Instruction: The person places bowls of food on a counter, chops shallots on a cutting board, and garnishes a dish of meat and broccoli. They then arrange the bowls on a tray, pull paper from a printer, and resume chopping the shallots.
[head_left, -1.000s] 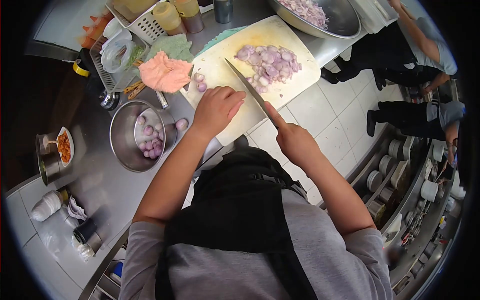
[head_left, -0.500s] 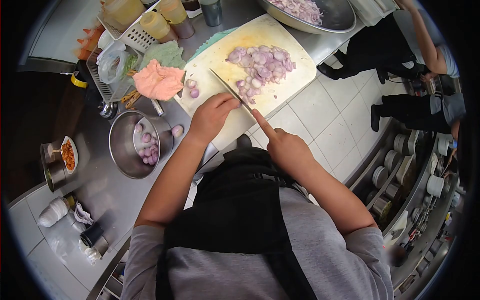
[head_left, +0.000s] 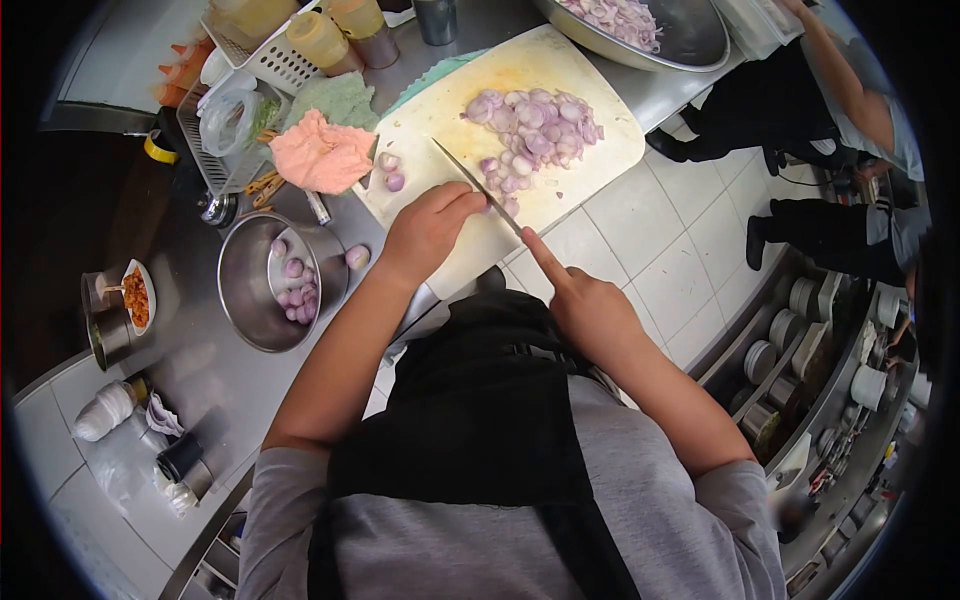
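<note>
My right hand (head_left: 595, 312) is closed round the handle of a kitchen knife (head_left: 462, 170), its index finger stretched along the top. The blade slants across the white cutting board (head_left: 420, 140), close beside my left fingertips. My left hand (head_left: 432, 230) is closed, fingers bent down onto the near part of the board, pinching a shallot that they mostly hide. Right of the blade lies a pile of sliced shallots (head_left: 540, 128). A few peeled shallots (head_left: 394, 182) rest at the board's left side.
A steel pot (head_left: 236, 300) with whole shallots stands left of the board, one loose shallot (head_left: 357, 258) beside it. Pink cloth (head_left: 320, 155) and green cloth (head_left: 340, 105) lie behind. A large bowl (head_left: 700, 45) of slices sits at the back. Two people stand to the right.
My right hand has drawn the knife slightly back towards me and to the right. My left hand keeps its place on the board. The whole view has shifted a little.
</note>
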